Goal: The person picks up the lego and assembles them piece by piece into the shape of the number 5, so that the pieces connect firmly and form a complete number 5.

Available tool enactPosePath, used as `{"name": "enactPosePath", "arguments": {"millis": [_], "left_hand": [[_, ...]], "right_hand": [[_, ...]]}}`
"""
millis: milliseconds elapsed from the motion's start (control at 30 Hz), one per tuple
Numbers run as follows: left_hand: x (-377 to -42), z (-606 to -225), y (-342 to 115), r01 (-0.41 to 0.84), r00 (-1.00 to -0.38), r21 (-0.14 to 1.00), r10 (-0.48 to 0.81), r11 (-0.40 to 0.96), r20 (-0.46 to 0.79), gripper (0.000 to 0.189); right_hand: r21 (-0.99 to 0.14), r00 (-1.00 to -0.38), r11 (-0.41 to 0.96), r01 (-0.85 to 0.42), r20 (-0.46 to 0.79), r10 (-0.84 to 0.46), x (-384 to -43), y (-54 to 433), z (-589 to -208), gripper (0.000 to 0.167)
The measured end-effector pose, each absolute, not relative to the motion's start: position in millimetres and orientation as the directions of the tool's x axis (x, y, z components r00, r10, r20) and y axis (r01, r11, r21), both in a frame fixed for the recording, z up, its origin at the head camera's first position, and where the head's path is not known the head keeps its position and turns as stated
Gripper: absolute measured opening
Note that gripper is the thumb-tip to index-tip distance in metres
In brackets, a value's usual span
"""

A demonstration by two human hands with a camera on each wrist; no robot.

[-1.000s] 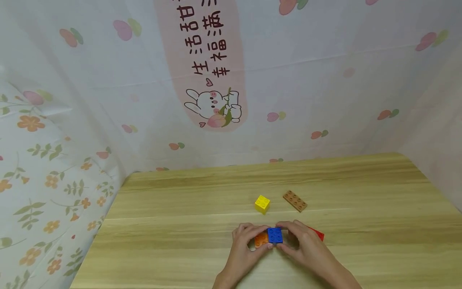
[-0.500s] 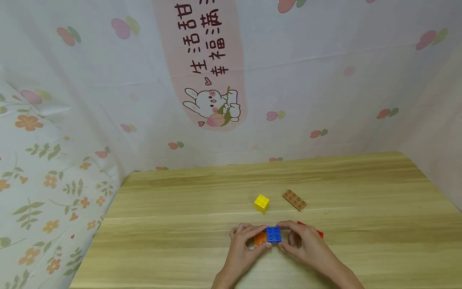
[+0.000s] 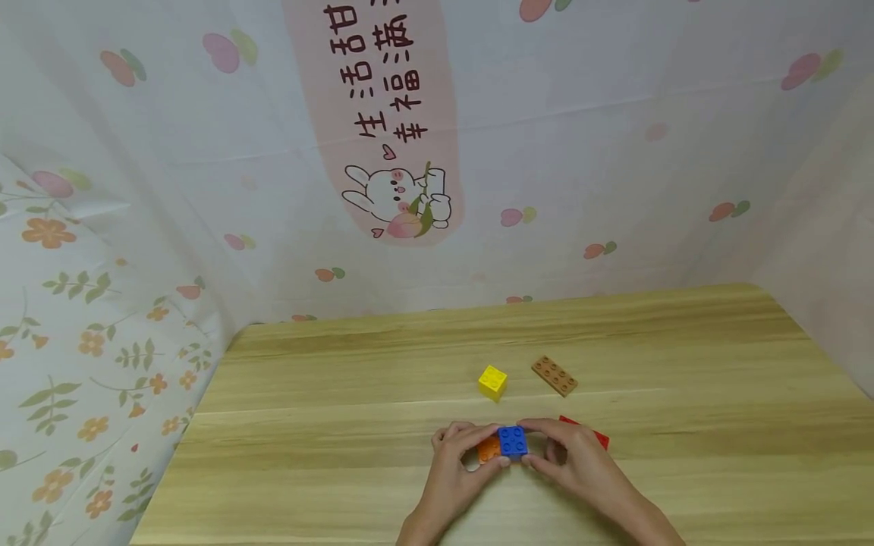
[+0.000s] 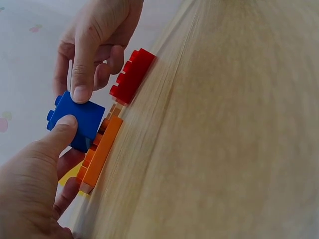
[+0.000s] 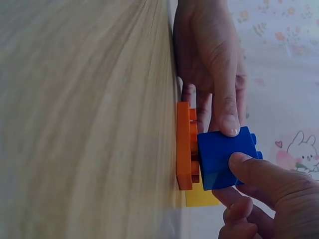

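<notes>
Both hands pinch a blue four-stud brick [image 3: 512, 440] just over a flat orange plate brick [image 3: 488, 450]. My left hand [image 3: 452, 472] grips its left side with thumb and forefinger, curving around the orange plate. From the other side, my right hand [image 3: 582, 464] has its thumb on the near face and its forefinger at the far edge. In the right wrist view, the blue brick [image 5: 224, 157] leans at an angle against the studs of the orange plate [image 5: 183, 149]. The left wrist view also shows a slanted blue brick [image 4: 82, 122], one corner at the studs.
Behind the hands, a yellow brick [image 3: 492, 383] and a flat brown plate brick [image 3: 554, 375] lie on the wooden table [image 3: 328, 425]. A red brick [image 3: 601, 438] sits beside the right hand, partly covered by it. Patterned cloth [image 3: 546, 136] hangs behind the table.
The head view has shifted slightly. Both hands keep hold of the blue brick over the orange plate; the right hand has shifted a little, showing more of the red brick.
</notes>
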State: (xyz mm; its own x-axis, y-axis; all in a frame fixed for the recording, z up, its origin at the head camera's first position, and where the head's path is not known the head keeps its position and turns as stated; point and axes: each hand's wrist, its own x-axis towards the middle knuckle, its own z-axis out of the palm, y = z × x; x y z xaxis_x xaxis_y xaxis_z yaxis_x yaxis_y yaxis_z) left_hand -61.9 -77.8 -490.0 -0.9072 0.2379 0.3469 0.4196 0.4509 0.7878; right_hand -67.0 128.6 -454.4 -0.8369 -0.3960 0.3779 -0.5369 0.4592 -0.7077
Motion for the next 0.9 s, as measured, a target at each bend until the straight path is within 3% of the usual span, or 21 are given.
{"name": "enactPosePath", "arguments": {"millis": [900], "left_hand": [[-62.0, -491.6, -79.7, 0.463, -0.886, 0.741, 0.269, 0.486, 0.377, 0.038]], "right_hand": [[-0.701, -0.844, 0.479, -0.528, 0.374, -0.384, -67.4, 128.5, -458.0, 0.036]]}}
